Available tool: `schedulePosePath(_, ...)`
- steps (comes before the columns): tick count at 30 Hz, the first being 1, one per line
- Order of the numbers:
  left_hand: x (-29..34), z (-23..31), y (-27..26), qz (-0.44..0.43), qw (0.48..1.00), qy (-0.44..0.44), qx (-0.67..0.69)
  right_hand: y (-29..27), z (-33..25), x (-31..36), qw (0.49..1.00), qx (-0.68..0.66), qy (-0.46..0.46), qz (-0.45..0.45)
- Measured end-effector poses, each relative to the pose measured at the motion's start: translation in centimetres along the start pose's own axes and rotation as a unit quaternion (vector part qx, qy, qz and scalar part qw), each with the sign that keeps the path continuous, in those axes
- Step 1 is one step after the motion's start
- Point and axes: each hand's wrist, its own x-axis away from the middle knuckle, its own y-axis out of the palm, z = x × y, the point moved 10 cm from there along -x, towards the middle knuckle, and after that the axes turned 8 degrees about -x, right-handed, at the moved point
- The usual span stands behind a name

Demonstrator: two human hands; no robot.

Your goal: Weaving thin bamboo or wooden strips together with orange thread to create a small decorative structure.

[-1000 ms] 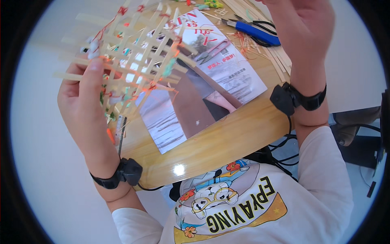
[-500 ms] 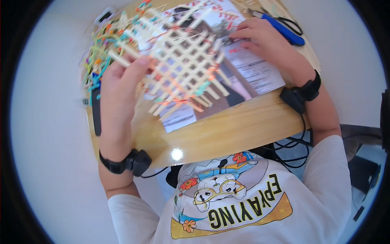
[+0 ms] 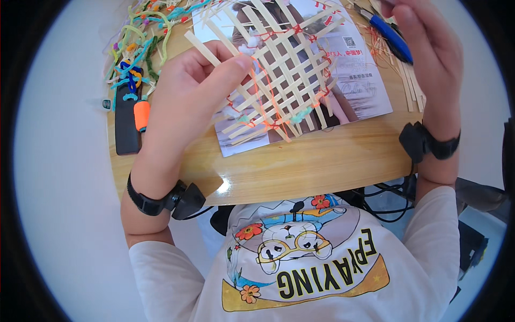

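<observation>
My left hand (image 3: pixel 206 86) is closed on the left edge of a woven lattice (image 3: pixel 287 70) of pale flat strips, thumb on top. Red and orange thread ties the lattice's rim, and white and mint fluffy bits sit along it. Loose orange thread (image 3: pixel 264 88) crosses the weave just right of my left thumb. Up at the far right, my right hand (image 3: pixel 432 59) is raised away from the lattice. Its fingers look drawn together, with the tips near the top edge of the picture; what they hold, if anything, does not show.
Beneath the lattice lies a printed magazine (image 3: pixel 370 99) on the wooden table (image 3: pixel 300 166). Blue-handled pliers (image 3: pixel 389 37) and loose pale strips (image 3: pixel 410 88) lie at right. Colourful fuzzy stems (image 3: pixel 140 53), a dark flat case (image 3: pixel 126 126) and an orange thread spool (image 3: pixel 141 115) are at left.
My left hand has shifted the lattice to the right. My right hand has moved from over the magazine to the upper right. More of the orange spool shows now.
</observation>
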Motion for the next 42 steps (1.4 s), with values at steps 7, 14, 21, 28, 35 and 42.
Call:
schedulePosePath(7, 0.3, 0.8, 0.2, 0.001, 1.0, 0.015, 0.002, 3.4, -5.1, -1.3, 0.991, -0.08, -0.035, -0.106)
schedulePosePath(14, 0.7, 1.1, -0.1, -0.002, 0.998, 0.025, 0.052, 3.6, -5.4, -1.3, 0.989, -0.062, -0.063, -0.115)
schedulePosePath(21, 0.9, 1.1, 0.3, -0.011, 1.0, 0.011, 0.02, 3.8, -5.3, -1.1, 0.987, -0.046, -0.087, -0.124)
schedulePosePath(28, 1.0, 1.4, 0.7, -0.04, 0.997, 0.024, 0.056, 4.1, -5.7, -0.4, 0.985, 0.01, -0.147, -0.093)
schedulePosePath(35, 1.3, 2.1, 0.7, -0.031, 0.999, 0.038, 0.022, 4.7, -5.8, -0.8, 0.982, 0.078, -0.085, -0.148)
schedulePosePath(42, 1.1, 1.4, 0.5, -0.037, 0.998, 0.016, 0.044, 4.0, -6.1, -0.1, 0.979, 0.104, -0.08, -0.158)
